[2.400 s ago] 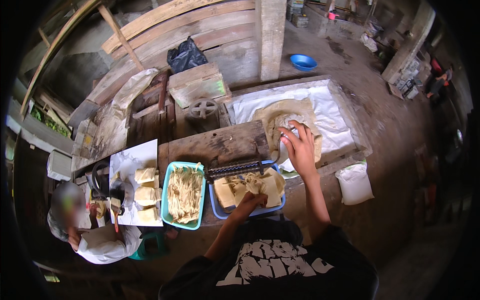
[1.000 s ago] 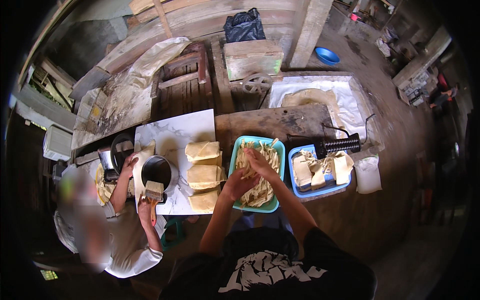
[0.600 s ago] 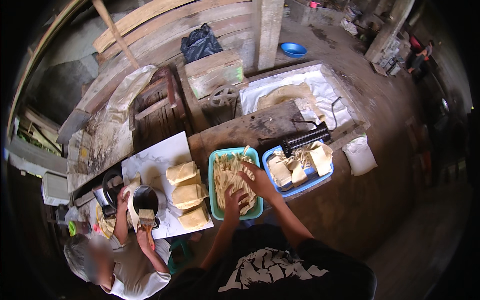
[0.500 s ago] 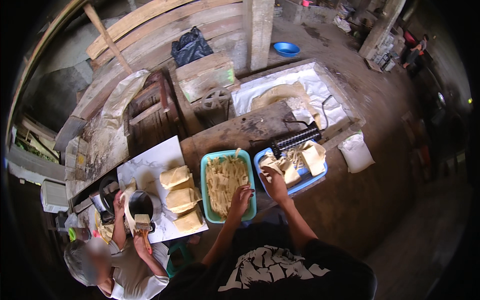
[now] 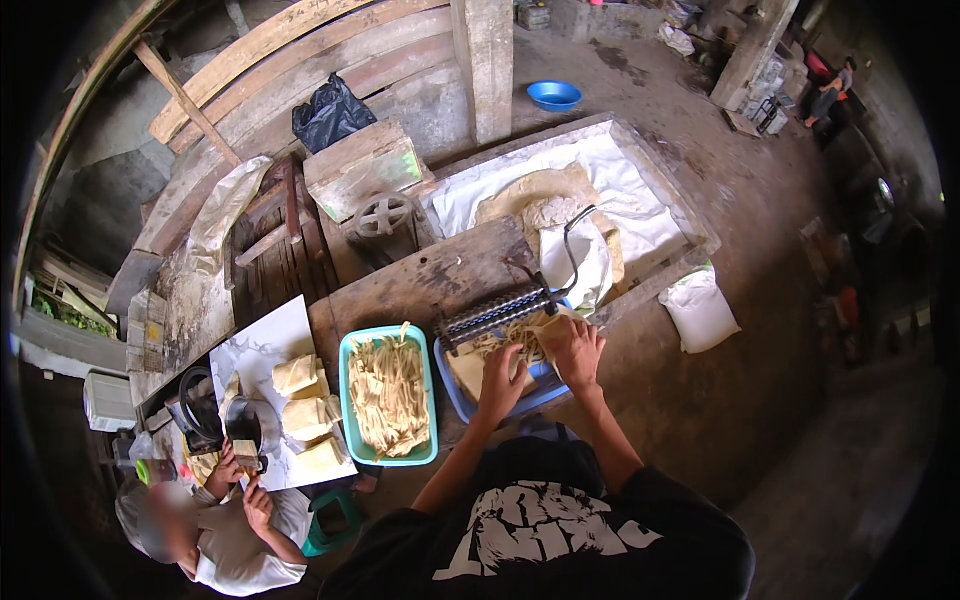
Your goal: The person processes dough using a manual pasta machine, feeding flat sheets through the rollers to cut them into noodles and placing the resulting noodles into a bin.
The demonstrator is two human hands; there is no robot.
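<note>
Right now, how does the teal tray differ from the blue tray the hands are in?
The teal tray holds a heap of cut pale strips; the blue tray holds flat pale slabs. The teal tray lies open and untouched; the blue tray has a ridged metal cutter across it, with the left hand and right hand over it. Both are rectangular tubs side by side on the wooden bench.
</note>
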